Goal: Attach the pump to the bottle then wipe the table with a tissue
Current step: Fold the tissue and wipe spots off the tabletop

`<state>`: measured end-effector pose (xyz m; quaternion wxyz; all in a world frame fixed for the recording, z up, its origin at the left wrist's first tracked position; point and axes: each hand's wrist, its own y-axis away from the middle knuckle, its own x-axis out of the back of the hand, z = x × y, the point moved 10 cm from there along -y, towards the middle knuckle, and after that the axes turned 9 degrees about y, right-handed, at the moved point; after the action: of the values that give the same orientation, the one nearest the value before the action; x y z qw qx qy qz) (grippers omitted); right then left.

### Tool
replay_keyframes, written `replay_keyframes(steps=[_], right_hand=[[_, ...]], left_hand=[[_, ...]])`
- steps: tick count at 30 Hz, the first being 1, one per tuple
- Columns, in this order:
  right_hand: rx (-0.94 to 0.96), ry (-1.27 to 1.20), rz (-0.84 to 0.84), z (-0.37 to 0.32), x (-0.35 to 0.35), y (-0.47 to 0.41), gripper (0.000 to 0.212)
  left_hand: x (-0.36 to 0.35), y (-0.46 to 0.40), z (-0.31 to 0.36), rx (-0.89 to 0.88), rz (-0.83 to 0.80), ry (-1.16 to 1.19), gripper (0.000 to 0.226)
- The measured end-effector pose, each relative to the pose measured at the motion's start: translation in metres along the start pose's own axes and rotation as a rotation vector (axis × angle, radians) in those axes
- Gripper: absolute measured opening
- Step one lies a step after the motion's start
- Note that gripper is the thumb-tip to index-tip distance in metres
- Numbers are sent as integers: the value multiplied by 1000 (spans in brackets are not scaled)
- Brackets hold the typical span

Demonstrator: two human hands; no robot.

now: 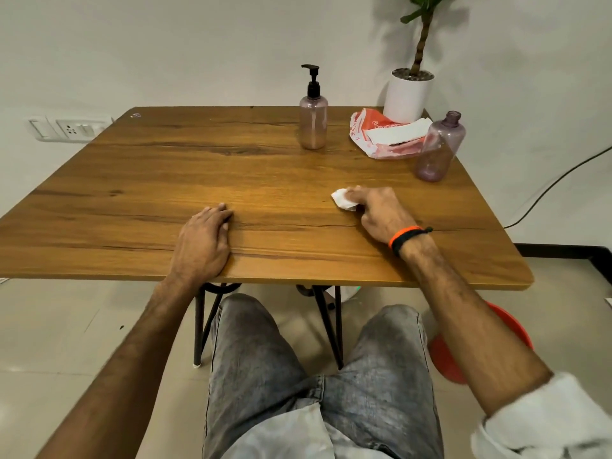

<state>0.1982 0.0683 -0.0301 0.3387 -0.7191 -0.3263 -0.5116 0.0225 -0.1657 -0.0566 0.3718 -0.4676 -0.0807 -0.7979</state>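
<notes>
While the pump (pixel 311 77) sits on its bottle (pixel 313 124), wiping is underway.
Right hand (pixel 381 212) pinches a tissue (pixel 341 199) at four o'clock on the table (pixel 165 180); left hand (pixel 203 240) lies flat, fingers together, at seven.

Right hand (pixel 381 215) on crumpled tissue (pixel 342 198), left hand (pixel 203 241) flat on table (pixel 165 167)

Left hand (pixel 203 241) flat, palm down, fingers together and extended forward. Right hand (pixel 377 212) curled, fingertips pinched closed and pressed down; orange and black bands on wrist. Both forearms bare, reaching forward.
</notes>
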Motion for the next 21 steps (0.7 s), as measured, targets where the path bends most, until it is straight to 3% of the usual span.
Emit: replay_keyframes(steps=[6,12,14,16,18,21], right_hand=[[153,105,-123,-50,-22,41,65],[570,-16,-292,-157,-39,131,58],[506,-122,-216,-148,-27,112,62],[307,-229,-69,-113,-8,73,62],[114,-194,45,-67,4,33,63],[-65,-61,85,-16,6,-17,61]], left_hand=[[0,0,0,5,-2,2,40],[1,0,0,4,16,-1,39],[1,0,0,4,9,-2,39],[1,0,0,7,1,-2,39],[0,1,0,6,-5,-1,40],[2,1,1,9,-2,9,40]])
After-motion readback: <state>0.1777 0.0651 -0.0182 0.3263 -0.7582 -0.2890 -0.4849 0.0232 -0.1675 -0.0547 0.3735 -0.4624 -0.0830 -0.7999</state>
